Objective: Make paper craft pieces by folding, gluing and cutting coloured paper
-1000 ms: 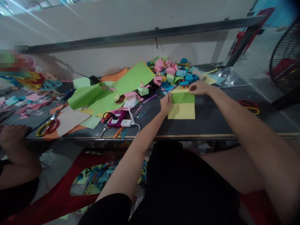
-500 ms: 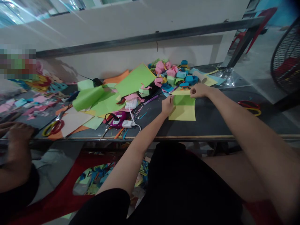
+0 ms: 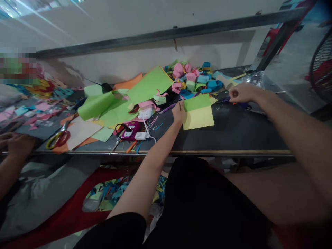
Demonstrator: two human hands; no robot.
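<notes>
My left hand [image 3: 178, 112] pinches the left edge of a green and yellow paper [image 3: 198, 112] that lies on the dark table [image 3: 246, 135]. The green part covers the top of the yellow sheet. My right hand [image 3: 240, 93] is a closed fist off to the right of the paper, apart from it. A dark purple object [image 3: 225, 100] shows under the fist, but I cannot make out what it is.
A pile of small folded paper pieces [image 3: 194, 77] lies behind the paper. Big green sheets [image 3: 147, 84], a purple device [image 3: 131, 129] with a white plug, and yellow-handled scissors [image 3: 57, 138] lie left. Another person's hand [image 3: 15, 143] rests at the far left. A fan [image 3: 321, 69] stands right.
My right hand has left the paper's top edge and moved right. The paper has turned slightly under my left hand, which keeps hold of its left edge.
</notes>
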